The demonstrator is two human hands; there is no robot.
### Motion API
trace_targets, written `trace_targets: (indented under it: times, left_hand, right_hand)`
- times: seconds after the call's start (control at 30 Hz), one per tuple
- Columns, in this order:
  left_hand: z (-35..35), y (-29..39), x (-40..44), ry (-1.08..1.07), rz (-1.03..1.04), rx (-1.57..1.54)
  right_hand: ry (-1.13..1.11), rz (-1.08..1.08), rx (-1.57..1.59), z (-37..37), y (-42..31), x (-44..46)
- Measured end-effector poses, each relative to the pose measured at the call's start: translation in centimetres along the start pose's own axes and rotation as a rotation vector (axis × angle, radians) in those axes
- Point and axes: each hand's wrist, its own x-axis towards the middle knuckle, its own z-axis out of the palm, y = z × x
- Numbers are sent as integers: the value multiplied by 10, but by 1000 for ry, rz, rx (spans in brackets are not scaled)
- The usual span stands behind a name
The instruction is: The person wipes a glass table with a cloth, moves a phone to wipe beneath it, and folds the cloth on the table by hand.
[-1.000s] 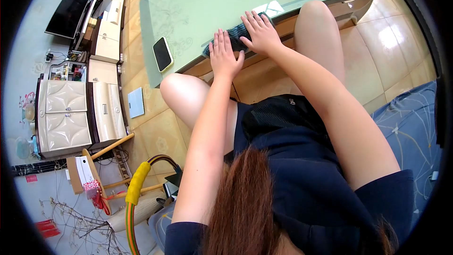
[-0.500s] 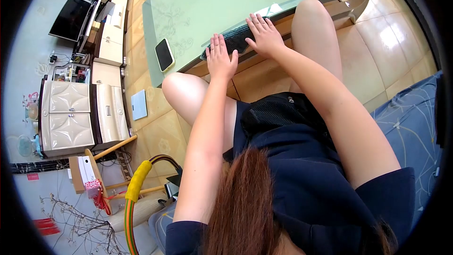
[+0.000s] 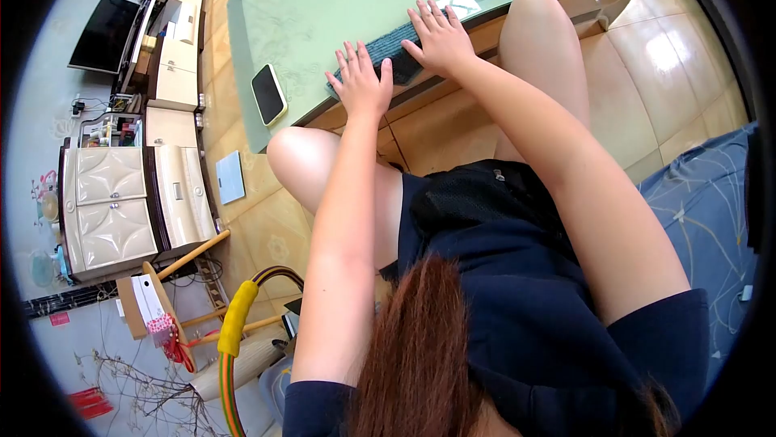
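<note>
A dark blue-green textured cloth (image 3: pixel 390 46) lies along the near edge of the glass-topped table (image 3: pixel 323 4). On its left end rests my left hand (image 3: pixel 361 83), palm down with the fingers spread. My right hand (image 3: pixel 440 39) lies flat over the cloth's right end, fingers apart and thumb pointing toward the left hand. Between the two hands the middle of the cloth shows, and a darker part of it hangs at the table edge. Neither hand grips anything. A phone (image 3: pixel 269 95) with a black screen lies on the table, left of my left hand.
My knees touch or nearly touch the table's near side. A pale flat square (image 3: pixel 230 177) lies on the tiled floor at the left. Beyond it stand cream cabinets (image 3: pixel 113 204) and a television (image 3: pixel 104 33). A yellow-wrapped curved handle (image 3: pixel 238 317) rises at lower left.
Both hands have shifted a little up and left in the view, and the left hand's fingers are spread wider. More of the cloth shows between them. The whole view has also shifted slightly.
</note>
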Motion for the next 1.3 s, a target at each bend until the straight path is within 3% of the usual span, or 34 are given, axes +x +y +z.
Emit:
trace_targets:
  times: [0.93, 1.03, 1.13, 1.3]
  left_hand:
    - [12, -24, 73, -57, 52, 20]
    - [15, -25, 75, -46, 47, 23]
    - [18, -27, 78, -30, 53, 15]
    - [18, -28, 81, -33, 47, 14]
  right_hand:
    - [-57, 19, -97, 19, -2, 76]
    - [-15, 15, -86, 22, -1, 79]
    - [-72, -2, 127, 16, 2, 84]
    - [-81, -1, 123, 16, 2, 89]
